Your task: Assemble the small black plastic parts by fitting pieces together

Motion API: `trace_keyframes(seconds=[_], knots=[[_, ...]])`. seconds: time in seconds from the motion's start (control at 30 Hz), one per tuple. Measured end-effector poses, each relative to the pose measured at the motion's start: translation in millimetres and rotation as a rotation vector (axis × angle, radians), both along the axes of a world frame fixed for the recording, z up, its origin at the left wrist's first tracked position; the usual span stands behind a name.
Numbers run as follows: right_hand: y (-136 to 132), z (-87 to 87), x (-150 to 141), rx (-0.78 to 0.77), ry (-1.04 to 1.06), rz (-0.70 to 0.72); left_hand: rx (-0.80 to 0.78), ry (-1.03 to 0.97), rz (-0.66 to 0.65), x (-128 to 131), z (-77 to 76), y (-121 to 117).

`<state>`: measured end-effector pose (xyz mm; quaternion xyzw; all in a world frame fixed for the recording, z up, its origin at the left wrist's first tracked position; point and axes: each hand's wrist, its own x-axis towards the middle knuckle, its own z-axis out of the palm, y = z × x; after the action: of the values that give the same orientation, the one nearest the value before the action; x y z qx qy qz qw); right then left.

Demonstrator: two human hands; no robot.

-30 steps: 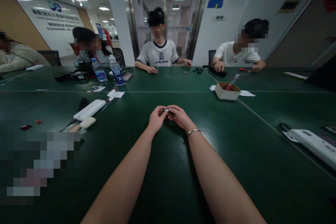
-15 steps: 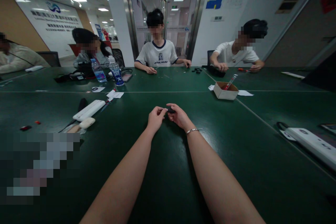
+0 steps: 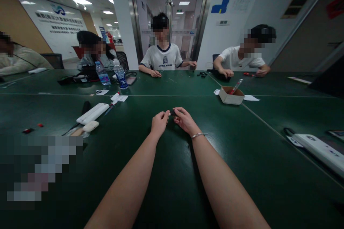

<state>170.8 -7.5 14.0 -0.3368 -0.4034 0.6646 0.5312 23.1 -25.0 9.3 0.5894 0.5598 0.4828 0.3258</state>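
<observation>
Both my hands meet over the middle of the green table (image 3: 172,171). Between them is a small black object (image 3: 172,113) with a shiny, silvery bit at its left end. My right hand (image 3: 184,120) grips the black part between thumb and fingers. At the silvery end, the fingertips of my left hand (image 3: 160,123) are pinched together. The object is too small, and too much covered by fingers, to tell its kind. A silver bracelet (image 3: 198,135) is on my right wrist.
Ahead to the right stands a small open box (image 3: 230,98) with a red-and-clear stick in it. White power strips lie left (image 3: 92,113) and right (image 3: 319,150). Two bottles (image 3: 120,75) stand farther left. Several people sit across the table, one person (image 3: 162,57) straight ahead.
The right-hand fingers have shifted slightly on the black object, and less of it shows. The whole view has moved down a little in the picture. Both hands keep their grip.
</observation>
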Motion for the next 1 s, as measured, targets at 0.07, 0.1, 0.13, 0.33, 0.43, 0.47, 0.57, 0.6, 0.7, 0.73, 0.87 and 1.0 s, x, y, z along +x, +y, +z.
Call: trace_keyframes(seconds=[0.07, 0.1, 0.13, 0.33, 0.43, 0.47, 0.57, 0.6, 0.7, 0.73, 0.87, 1.0], knots=[[-1, 0.4, 0, 0.011, -0.007, 0.004, -0.010, 0.000, 0.012, 0, 0.0, 1], [-1, 0.4, 1, 0.017, -0.013, 0.009, -0.016, -0.005, 0.019, 0, -0.2, 1], [-1, 0.4, 1, 0.025, -0.018, 0.014, -0.023, -0.012, 0.023, 0, -0.6, 1], [2, -3.2, 1, 0.024, -0.012, 0.012, -0.052, -0.032, 0.030, 1, -1.2, 3], [3, -4.9, -1, 0.004, 0.018, -0.039, -0.044, -0.020, 0.040, 0, -1.1, 4], [3, -5.0, -1, 0.002, 0.019, -0.047, -0.047, -0.025, 0.038, 0, -1.0, 4], [1, -4.4, -2, 0.005, 0.003, -0.041, -0.053, -0.057, 0.021, 0, -0.4, 2], [0, -4.1, -2, 0.004, -0.004, -0.037, -0.046, -0.068, 0.014, 0, 0.0, 1], [-1, -3.5, -3, -0.002, -0.022, -0.037, -0.020, -0.084, 0.010, 1, 0.7, -1], [-1, -3.4, -3, -0.004, -0.026, -0.040, -0.014, -0.085, 0.013, 2, 0.5, -1], [-1, -3.0, -3, -0.007, -0.025, -0.042, 0.015, -0.123, 0.024, 3, -4.5, 2], [-1, -2.4, -3, -0.009, -0.023, -0.031, 0.094, -0.161, 0.015, 2, -13.8, 10]])
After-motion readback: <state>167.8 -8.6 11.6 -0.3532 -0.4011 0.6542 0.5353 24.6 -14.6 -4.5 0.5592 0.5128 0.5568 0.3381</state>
